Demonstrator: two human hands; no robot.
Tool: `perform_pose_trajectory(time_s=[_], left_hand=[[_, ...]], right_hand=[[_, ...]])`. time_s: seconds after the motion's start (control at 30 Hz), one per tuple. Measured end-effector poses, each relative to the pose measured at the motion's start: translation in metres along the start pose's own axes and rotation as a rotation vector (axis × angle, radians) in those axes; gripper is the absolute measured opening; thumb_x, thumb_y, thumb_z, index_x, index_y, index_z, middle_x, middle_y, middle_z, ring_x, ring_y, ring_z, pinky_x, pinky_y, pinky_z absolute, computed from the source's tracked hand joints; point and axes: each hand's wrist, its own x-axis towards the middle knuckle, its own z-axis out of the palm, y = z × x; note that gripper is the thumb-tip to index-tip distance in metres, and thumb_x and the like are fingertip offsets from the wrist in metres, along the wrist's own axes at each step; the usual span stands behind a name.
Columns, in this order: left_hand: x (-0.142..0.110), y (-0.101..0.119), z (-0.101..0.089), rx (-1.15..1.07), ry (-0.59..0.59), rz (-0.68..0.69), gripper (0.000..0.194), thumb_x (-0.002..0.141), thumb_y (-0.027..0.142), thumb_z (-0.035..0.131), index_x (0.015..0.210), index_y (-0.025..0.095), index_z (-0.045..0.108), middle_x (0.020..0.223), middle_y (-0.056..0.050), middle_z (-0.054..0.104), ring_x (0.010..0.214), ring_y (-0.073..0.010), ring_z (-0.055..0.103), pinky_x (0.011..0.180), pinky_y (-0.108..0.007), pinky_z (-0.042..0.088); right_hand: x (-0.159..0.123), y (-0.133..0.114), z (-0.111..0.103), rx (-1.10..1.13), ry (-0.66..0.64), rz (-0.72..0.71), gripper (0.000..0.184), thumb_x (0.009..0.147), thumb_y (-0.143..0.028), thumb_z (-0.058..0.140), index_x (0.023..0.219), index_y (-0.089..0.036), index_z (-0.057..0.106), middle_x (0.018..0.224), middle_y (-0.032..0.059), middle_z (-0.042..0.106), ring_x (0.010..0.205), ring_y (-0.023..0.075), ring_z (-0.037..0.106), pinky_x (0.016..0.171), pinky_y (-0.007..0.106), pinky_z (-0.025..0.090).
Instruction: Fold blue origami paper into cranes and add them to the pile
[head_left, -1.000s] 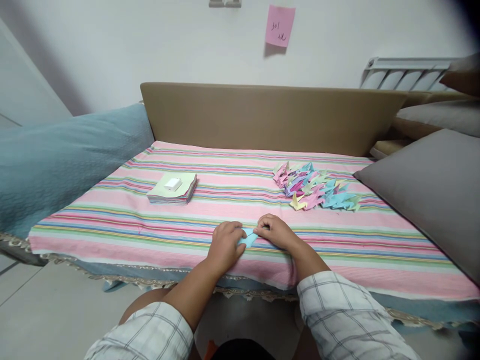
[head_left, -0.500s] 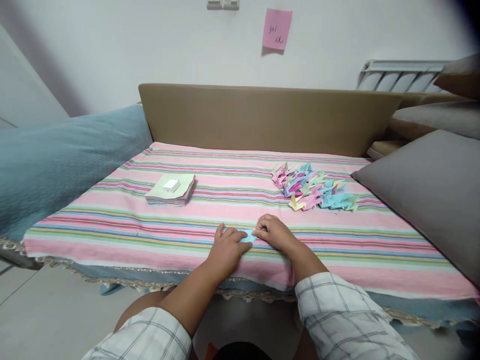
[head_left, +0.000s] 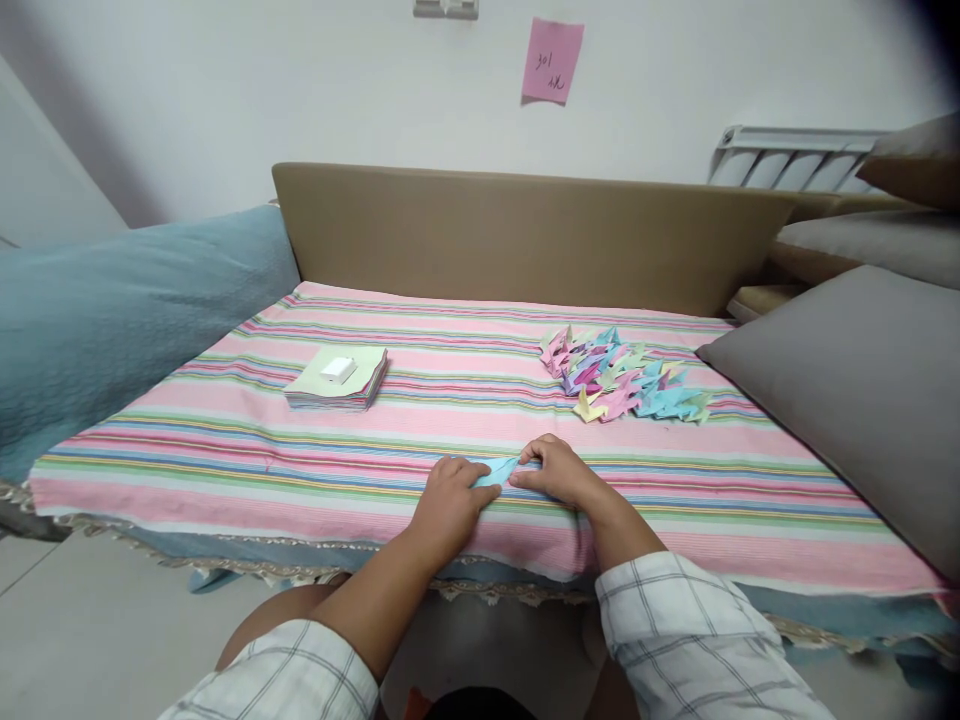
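A small light-blue folded paper [head_left: 498, 472] lies on the striped cloth [head_left: 225, 440] near its front edge. My left hand [head_left: 450, 500] presses on the paper's left part, fingers curled over it. My right hand [head_left: 556, 472] pinches the paper's right end with bent fingers. Most of the paper is hidden under both hands.
A stack of coloured paper squares [head_left: 337, 378] with a small white block on top sits at the back left. A pile of several folded paper cranes [head_left: 622, 376] lies at the back right. A blue blanket [head_left: 112, 310] is on the left, a grey cushion [head_left: 847, 380] on the right.
Both hands stayed on the blue paper with small finger shifts; my right hand's fingers slid along the fold. The view drifted slightly left.
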Motion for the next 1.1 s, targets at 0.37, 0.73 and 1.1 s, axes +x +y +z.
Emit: perform_pose_trajectory(time_s=[0.37,0.73,1.1], left_hand=[[-0.001,-0.006,0.004,-0.037,0.048,0.037,0.025,0.085,0.022,0.053,0.102,0.034,0.067,0.113,-0.003,0.063,0.096,-0.019,0.053,0.085,-0.038,0.041],[0.0,-0.002,-0.01,0.042,-0.069,0.01,0.033,0.085,0.022,0.054,0.113,0.039,0.057,0.114,0.0,0.062,0.105,-0.0191,0.049,0.101,-0.047,0.025],[0.001,0.011,-0.014,0.145,-0.073,0.003,0.032,0.086,0.021,0.051,0.114,0.036,0.056,0.112,-0.004,0.06,0.103,-0.0226,0.05,0.102,-0.056,0.022]], right_hand=[[0.001,0.0,-0.005,0.174,-0.004,-0.151,0.022,0.069,-0.021,0.065,0.091,-0.021,0.062,0.1,0.0036,0.052,0.098,0.0175,0.051,0.092,0.033,0.038],[0.003,0.001,-0.008,0.018,-0.121,-0.268,0.009,0.079,-0.02,0.058,0.08,-0.021,0.066,0.096,0.0045,0.056,0.1,0.0193,0.047,0.092,0.035,0.036],[0.004,-0.013,-0.006,-0.142,-0.092,-0.189,0.015,0.081,-0.023,0.05,0.07,-0.021,0.061,0.09,0.0042,0.052,0.09,0.0185,0.046,0.082,0.032,0.038]])
